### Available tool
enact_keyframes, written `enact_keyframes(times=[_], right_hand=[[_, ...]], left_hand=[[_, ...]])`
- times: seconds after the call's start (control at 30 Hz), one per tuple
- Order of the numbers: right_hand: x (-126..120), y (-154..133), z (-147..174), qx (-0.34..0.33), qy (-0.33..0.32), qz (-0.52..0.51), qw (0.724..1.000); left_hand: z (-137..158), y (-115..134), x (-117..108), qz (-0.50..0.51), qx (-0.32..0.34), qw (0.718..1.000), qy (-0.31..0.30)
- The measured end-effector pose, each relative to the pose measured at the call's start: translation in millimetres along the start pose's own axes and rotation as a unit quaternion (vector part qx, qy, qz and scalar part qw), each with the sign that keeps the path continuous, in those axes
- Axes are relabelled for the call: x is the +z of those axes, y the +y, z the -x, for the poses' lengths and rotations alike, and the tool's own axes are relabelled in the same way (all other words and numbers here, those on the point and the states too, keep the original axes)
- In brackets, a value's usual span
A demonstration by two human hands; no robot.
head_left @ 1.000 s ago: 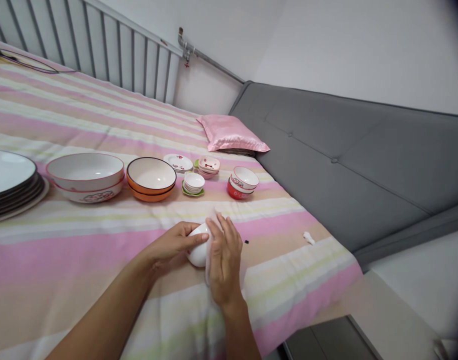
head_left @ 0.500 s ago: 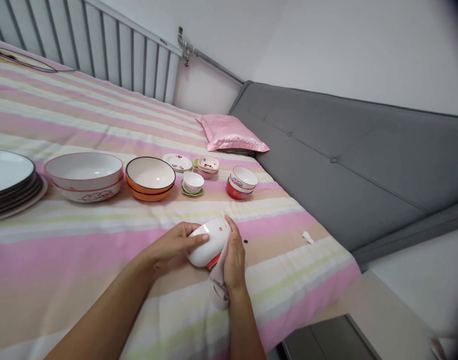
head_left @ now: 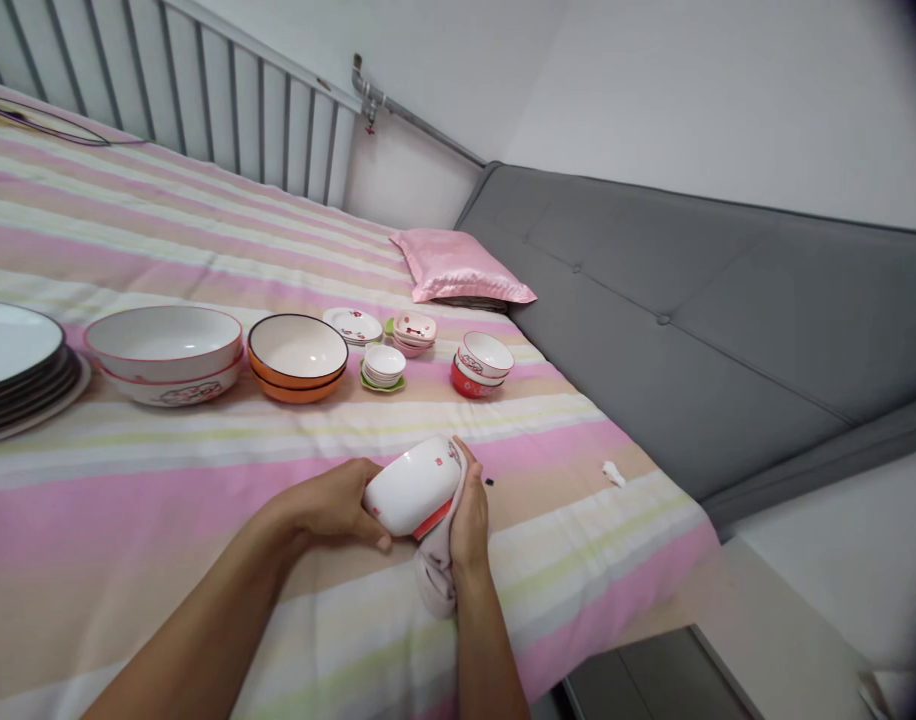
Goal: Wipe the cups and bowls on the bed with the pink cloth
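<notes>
Bowl (head_left: 409,490) white, small red motifs, red band; cloth (head_left: 435,578) greyish pink; bedspread (head_left: 578,530) striped pink, white, peach.

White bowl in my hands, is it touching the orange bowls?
Apart: the head view shows striped bedding between the white bowl and the orange bowls.

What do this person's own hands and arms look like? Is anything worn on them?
The left hand and right hand are ungloved. No sleeve, watch or bracelet shows on either forearm. No ring shows, though some fingers are hidden.
</notes>
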State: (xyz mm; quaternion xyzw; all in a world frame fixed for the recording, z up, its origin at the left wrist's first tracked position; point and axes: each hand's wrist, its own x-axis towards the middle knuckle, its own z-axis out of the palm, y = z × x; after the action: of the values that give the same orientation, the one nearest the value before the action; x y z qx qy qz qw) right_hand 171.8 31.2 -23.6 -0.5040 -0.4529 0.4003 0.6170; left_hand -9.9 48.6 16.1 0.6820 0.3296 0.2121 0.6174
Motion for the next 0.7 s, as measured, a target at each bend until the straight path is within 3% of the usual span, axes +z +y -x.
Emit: enact_keyframes(times=[0.17,0.4,0.6,0.7], right_hand=[[-1.6,3.9,-2.3,0.006,0.002,-0.011,1.000],[-4.5,3.7,-1.8,0.010,0.002,-0.033,0.999],[-1.1,-15.8,9.4,-0.101,-0.021,0.061,0.993],[3.1,-26.1,17.4,-0.191,-0.048,0.181,0.964]], left_hand=[[3.0,-6.4,-8.9,-0.120,-0.054,0.991,0.017],[5.6,2.3,-5.3,0.005,-0.025,0.999,-0.021],[-0.2,5.3,10.1,0.194,0.008,0.981,0.006],[-2.1,6.2,11.6,0.212,0.010,0.976,0.048]])
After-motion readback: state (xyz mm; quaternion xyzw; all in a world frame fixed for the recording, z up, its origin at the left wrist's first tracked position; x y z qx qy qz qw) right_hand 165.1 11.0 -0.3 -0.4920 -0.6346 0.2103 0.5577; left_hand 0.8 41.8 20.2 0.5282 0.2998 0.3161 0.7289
